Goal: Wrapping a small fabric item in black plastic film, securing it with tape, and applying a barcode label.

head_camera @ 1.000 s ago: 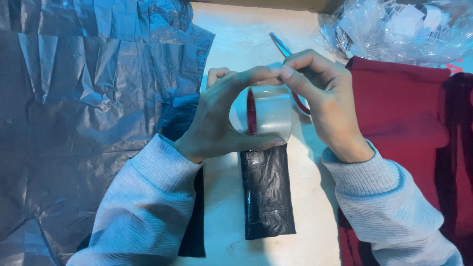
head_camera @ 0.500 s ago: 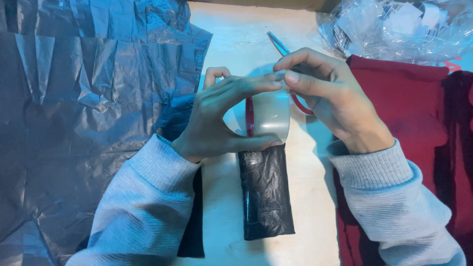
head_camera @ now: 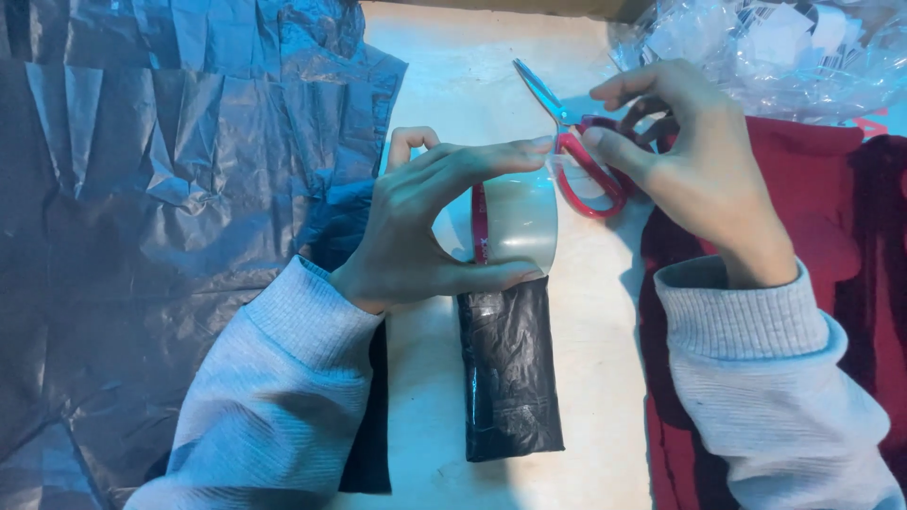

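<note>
dim bluish light, sharp, slight glare

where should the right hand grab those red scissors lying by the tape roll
By the red loop handles, coming from the right side where the right hand already is. The scissors lie flat on the table with blades pointing up-left, away from the hand, so the loops are the near, safe end, likely easiest for fingers to slip into.

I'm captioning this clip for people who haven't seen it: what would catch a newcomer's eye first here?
At centre, the left hand pinches a roll of clear tape upright above a black wrapped bundle on the pale table. Just right of it, the right hand reaches onto red-handled scissors. A large crinkled grey plastic sheet fills the left side, and red cloth lies on the right.
</note>
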